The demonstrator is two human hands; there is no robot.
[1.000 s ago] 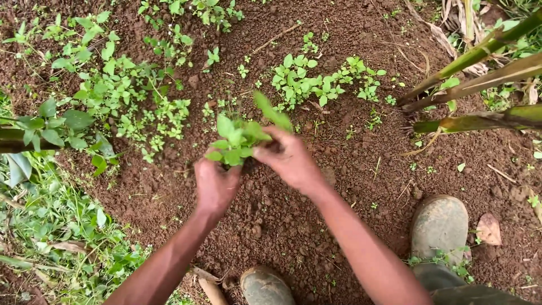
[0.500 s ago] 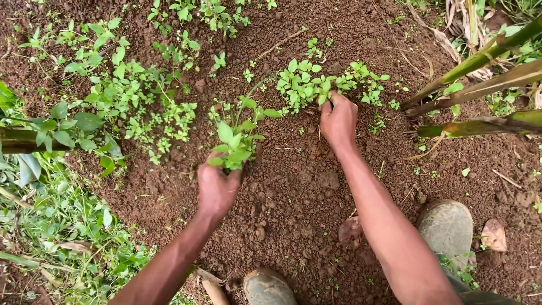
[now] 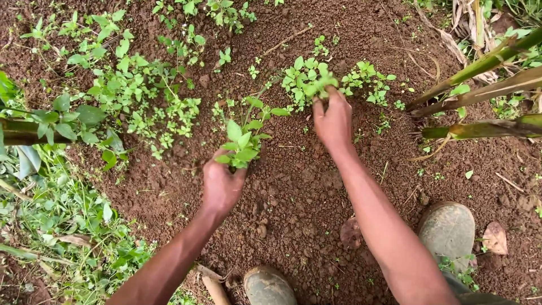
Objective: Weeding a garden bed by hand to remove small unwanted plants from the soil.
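My left hand (image 3: 221, 183) is closed around a bunch of pulled green weeds (image 3: 244, 138), held low over the brown soil (image 3: 293, 186). My right hand (image 3: 334, 121) reaches further out and grips the base of a small leafy weed clump (image 3: 307, 79) still rooted in the soil. Another patch of small weeds (image 3: 370, 82) grows just right of that hand.
A dense patch of weeds (image 3: 135, 96) covers the upper left. Thick green stalks (image 3: 480, 93) lie across the upper right. Grass (image 3: 56, 226) fills the lower left. My two muddy boots (image 3: 449, 229) (image 3: 268, 285) stand at the bottom edge.
My right hand left the bunch held by my left hand, moved up and to the right, and closed on the weed clump. The left hand stayed put with its bunch.
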